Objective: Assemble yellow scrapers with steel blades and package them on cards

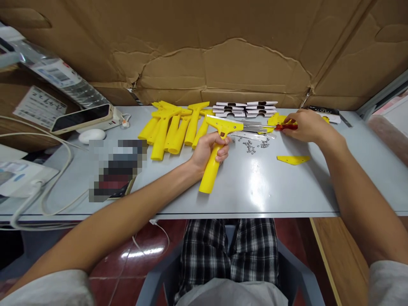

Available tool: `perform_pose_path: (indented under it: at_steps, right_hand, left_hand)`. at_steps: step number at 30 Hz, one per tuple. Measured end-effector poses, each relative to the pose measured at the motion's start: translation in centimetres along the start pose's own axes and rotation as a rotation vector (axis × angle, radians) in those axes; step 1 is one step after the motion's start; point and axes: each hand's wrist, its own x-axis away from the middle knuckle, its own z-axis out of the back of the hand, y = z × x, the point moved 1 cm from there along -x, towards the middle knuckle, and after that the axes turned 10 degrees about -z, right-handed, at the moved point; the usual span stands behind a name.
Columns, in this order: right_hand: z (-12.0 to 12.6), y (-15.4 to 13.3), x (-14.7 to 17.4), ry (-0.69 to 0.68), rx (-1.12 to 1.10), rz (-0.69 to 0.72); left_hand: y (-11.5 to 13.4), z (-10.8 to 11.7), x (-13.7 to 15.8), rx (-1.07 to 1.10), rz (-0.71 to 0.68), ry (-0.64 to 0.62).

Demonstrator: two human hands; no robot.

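My left hand point(207, 152) is wrapped round the handle of a yellow scraper point(208, 178), whose wide head with a pale metal edge points up and away. In my right hand point(302, 124) is a screwdriver point(282, 126) with a red handle, gripped by the fingertips. Its thin shaft points left, over the metal blades point(251, 136); its tip is hard to make out. Small screws point(250, 148) lie in loose piles just right of my left hand. A flat yellow cover plate point(293, 160) lies below my right hand, and more yellow plates point(276, 120) are partly hidden beside it.
Several yellow scraper handles point(161, 136) are heaped at the back left. White and black blade packs point(245, 108) stand against the cardboard wall point(223, 72). On the left are a blurred phone point(117, 170), cables, a white mouse-shaped object point(92, 136) and a plastic bottle point(60, 74).
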Motion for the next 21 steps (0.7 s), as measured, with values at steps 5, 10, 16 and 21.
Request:
perform_pose_path:
  at_steps: [5, 10, 16, 21]
  right_hand:
    - [0.7, -0.9, 0.2, -0.097, -0.074, -0.011]
    - [2.7, -0.2, 0.5, -0.060, -0.395, -0.089]
    - [4.0, 1.8, -0.3, 0.213, -1.005, -0.014]
    - [4.0, 2.1, -1.0, 0.261, -1.233, 0.179]
  left_hand:
    - [-0.1, 0.3, -0.2, -0.006, -0.065, -0.017]
    - [0.1, 0.2, -0.2, -0.005, -0.089, 0.001]
    - [0.2, 0.0, -0.2, -0.034, -0.091, 0.020]
    - [0.2, 0.0, -0.5, -0.047, -0.082, 0.039]
